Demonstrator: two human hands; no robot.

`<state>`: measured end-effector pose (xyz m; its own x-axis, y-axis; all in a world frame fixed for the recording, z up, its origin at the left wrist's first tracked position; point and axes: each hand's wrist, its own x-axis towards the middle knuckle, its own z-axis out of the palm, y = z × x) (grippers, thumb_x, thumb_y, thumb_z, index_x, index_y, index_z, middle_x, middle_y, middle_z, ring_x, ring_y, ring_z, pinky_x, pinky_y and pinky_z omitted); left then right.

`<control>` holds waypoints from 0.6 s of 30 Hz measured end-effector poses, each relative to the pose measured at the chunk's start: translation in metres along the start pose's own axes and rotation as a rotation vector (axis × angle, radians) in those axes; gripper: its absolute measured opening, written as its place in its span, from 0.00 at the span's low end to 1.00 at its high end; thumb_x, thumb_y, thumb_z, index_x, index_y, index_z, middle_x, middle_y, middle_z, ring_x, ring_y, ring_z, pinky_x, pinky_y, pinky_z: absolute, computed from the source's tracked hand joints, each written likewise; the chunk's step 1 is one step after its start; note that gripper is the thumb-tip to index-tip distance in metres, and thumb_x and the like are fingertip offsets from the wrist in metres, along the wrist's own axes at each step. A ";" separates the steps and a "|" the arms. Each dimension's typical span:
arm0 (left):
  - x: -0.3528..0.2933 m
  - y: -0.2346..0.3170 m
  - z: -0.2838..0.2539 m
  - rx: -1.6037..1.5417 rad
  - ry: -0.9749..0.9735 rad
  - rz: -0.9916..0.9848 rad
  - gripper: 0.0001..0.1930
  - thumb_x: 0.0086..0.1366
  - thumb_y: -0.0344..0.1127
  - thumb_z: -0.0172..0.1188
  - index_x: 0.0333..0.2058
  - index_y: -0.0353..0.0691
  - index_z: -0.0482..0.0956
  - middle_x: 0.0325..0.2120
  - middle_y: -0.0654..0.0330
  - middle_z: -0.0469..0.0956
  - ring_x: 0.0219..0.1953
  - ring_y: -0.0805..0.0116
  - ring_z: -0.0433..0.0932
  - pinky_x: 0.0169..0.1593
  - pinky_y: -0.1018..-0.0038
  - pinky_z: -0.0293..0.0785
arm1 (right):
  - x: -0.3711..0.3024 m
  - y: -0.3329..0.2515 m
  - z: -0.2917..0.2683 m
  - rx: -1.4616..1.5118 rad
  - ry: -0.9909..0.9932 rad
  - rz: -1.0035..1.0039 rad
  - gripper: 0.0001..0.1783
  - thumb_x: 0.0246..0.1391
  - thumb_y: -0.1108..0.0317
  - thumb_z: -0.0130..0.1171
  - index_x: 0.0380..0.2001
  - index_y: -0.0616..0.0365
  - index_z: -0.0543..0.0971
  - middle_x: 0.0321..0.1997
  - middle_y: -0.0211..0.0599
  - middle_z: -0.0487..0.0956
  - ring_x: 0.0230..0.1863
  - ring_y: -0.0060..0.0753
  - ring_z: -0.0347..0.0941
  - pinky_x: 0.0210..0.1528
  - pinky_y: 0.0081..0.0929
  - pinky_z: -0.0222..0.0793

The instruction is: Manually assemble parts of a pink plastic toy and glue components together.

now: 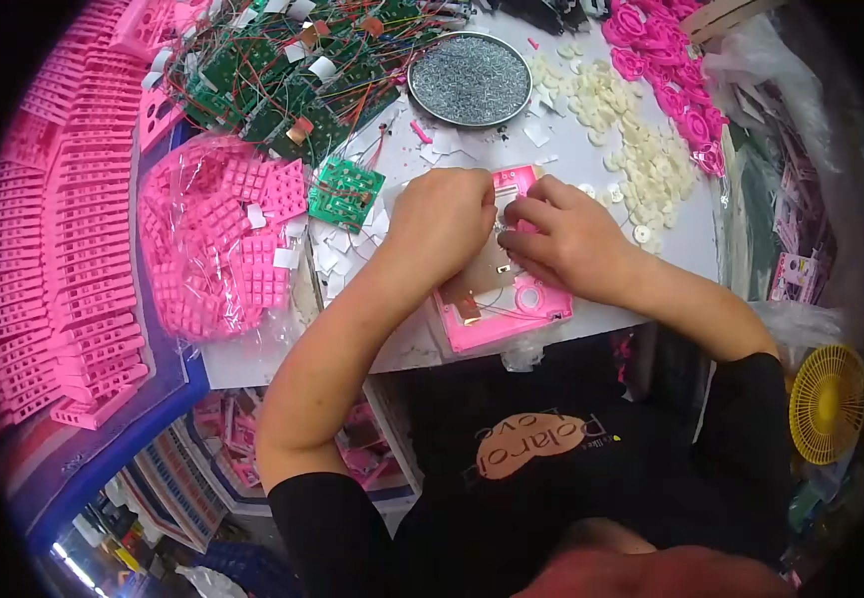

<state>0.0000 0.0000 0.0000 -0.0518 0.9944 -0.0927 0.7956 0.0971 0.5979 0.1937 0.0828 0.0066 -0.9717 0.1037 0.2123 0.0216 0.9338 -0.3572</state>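
Note:
A pink plastic casing [492, 332] lies on the white table in front of me. Set into it is a brown circuit board [485, 280], with thin wires and a copper-coloured disc or plate at its near end. My left hand [447, 214] is closed over the board's left side, its fingertips hidden behind the knuckles. From the other side my right hand [576, 242] reaches over the casing, fingers bent and tips close together at the board's middle. Whatever is between the fingertips of either hand is too small or hidden to make out.
Beyond the hands stands a round tin of small metal screws [470, 80]. Green circuit boards with wires [282, 90] pile up at the far left, near a bag of pink keypads [217, 239]. Cream discs [641, 149] and pink parts [651, 50] lie right; stacked pink frames [83, 229] line the left.

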 end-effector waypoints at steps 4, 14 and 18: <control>0.000 -0.005 0.004 -0.078 0.016 0.084 0.07 0.60 0.34 0.62 0.33 0.38 0.82 0.28 0.48 0.82 0.34 0.45 0.81 0.40 0.55 0.76 | -0.003 0.015 -0.005 0.141 -0.019 -0.020 0.10 0.47 0.67 0.68 0.35 0.53 0.85 0.40 0.32 0.78 0.44 0.43 0.72 0.43 0.37 0.75; -0.003 -0.009 0.013 -0.059 0.148 0.130 0.05 0.62 0.31 0.59 0.32 0.36 0.79 0.28 0.47 0.81 0.34 0.44 0.80 0.40 0.55 0.76 | 0.001 -0.013 0.015 -0.014 0.099 0.144 0.14 0.50 0.67 0.66 0.39 0.57 0.77 0.40 0.39 0.74 0.45 0.46 0.69 0.44 0.38 0.72; -0.009 -0.008 0.008 -0.188 0.218 0.174 0.05 0.61 0.29 0.60 0.35 0.36 0.79 0.31 0.50 0.80 0.34 0.48 0.80 0.38 0.59 0.76 | 0.002 -0.009 0.007 0.027 0.067 0.105 0.14 0.50 0.67 0.65 0.40 0.58 0.79 0.42 0.39 0.75 0.47 0.47 0.69 0.45 0.39 0.72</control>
<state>-0.0010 -0.0102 -0.0104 -0.0691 0.9804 0.1845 0.6797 -0.0891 0.7280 0.1901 0.0723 0.0042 -0.9464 0.2241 0.2325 0.1155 0.9073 -0.4044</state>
